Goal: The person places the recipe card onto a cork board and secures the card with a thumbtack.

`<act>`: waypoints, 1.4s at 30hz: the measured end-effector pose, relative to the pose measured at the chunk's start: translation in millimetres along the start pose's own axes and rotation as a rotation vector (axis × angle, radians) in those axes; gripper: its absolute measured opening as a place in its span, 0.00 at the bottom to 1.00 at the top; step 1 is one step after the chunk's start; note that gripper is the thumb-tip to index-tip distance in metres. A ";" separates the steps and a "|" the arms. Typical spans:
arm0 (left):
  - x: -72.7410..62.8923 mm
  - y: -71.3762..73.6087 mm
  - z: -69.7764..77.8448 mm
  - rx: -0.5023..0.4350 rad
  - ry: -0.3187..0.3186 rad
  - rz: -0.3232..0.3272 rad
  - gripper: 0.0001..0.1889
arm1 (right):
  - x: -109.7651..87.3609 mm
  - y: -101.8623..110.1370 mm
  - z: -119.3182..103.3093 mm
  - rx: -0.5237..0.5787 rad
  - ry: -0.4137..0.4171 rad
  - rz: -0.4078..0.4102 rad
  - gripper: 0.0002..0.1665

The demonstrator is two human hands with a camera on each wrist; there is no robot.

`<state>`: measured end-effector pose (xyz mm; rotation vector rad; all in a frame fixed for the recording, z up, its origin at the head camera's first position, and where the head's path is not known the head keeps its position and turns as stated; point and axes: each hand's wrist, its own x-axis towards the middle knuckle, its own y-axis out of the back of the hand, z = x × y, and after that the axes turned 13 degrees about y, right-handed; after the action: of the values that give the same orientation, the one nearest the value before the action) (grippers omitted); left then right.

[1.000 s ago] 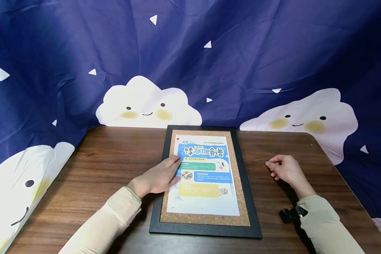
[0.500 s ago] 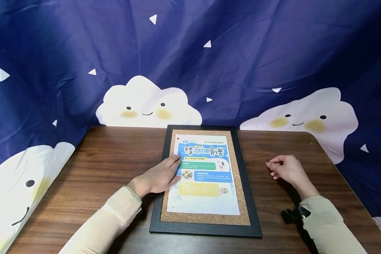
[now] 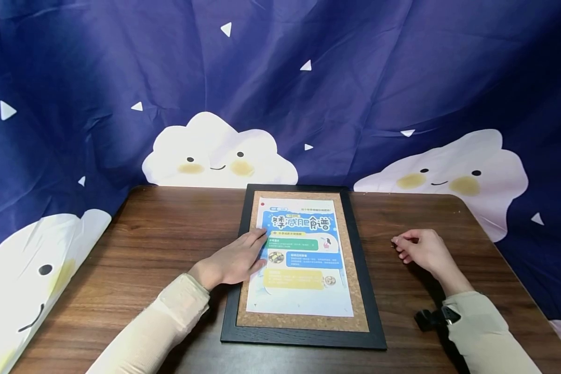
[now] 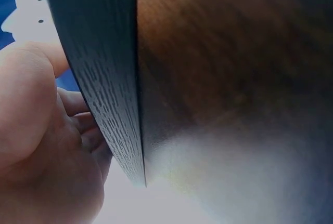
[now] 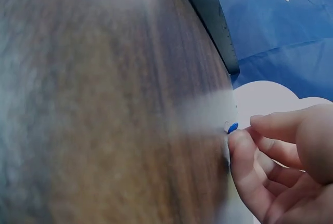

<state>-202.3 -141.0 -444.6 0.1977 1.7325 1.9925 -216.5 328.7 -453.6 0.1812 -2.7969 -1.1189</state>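
A black-framed cork board lies on the table with a printed sheet of paper on it. A red thumbtack sits at the sheet's upper left corner. My left hand rests across the board's left edge, its fingers extended onto the paper. In the left wrist view, that hand lies beside the black frame. To the right of the board, my right hand is low over the table, thumb and forefinger together. The right wrist view shows a small blue thumbtack pinched at that hand's fingertips.
The dark wood table extends on both sides of the board. Behind it hangs a dark blue cloth with white smiling clouds. A small black camera is strapped to the right wrist.
The right wrist and its camera have shifted slightly rightward, while the fingertips stay at nearly the same spot. The left hand and the board have not moved.
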 end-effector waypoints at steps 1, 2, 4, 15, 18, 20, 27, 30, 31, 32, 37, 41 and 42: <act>-0.2 0.1 0.1 -0.002 0.002 -0.003 0.36 | -0.2 0.2 -0.3 0.004 0.006 0.007 0.18; -0.4 0.1 0.2 -0.006 0.004 -0.004 0.36 | -0.3 0.1 -0.9 0.016 0.011 0.019 0.17; -0.9 0.3 0.4 -0.009 0.006 -0.007 0.36 | -0.2 -0.1 -2.2 0.052 0.017 0.046 0.16; -0.7 -0.6 0.6 -0.007 0.003 -0.008 0.36 | 3.7 -1.5 -2.3 0.302 0.013 0.140 0.17; -0.6 -0.9 0.5 -0.004 0.001 -0.002 0.36 | 4.5 -1.1 -2.4 0.336 0.011 0.117 0.20; -0.7 -1.0 0.4 -0.001 -0.001 0.003 0.36 | 5.1 -1.0 -3.7 0.346 0.005 0.101 0.21; -1.3 -0.6 0.2 0.000 -0.008 0.011 0.36 | 8.8 -2.6 -15.4 0.332 -0.011 0.064 0.20; -1.6 -0.3 0.3 -0.004 -0.005 0.012 0.36 | 11.7 -4.6 -21.6 0.321 -0.008 0.055 0.19; -1.7 -0.3 0.4 -0.004 -0.005 0.013 0.36 | 12.8 -5.3 -23.4 0.317 -0.009 0.051 0.19; -1.6 -0.3 0.4 -0.005 -0.004 0.013 0.36 | 13.7 -6.1 -24.9 0.315 -0.010 0.047 0.19; -1.3 -0.6 0.5 0.001 -0.002 0.013 0.36 | 17.0 -10.1 -28.3 0.323 0.028 0.025 0.19; -1.4 0.2 0.8 0.000 -0.003 0.012 0.36 | 20.4 -14.7 -31.2 0.337 0.056 0.017 0.19; -1.5 0.3 0.9 -0.001 -0.002 0.010 0.36 | 21.3 -16.1 -32.4 0.340 0.058 0.017 0.19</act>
<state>-200.7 -140.9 -443.8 0.2091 1.7321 1.9999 -231.3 291.9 -439.9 0.2162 -2.9076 -0.6158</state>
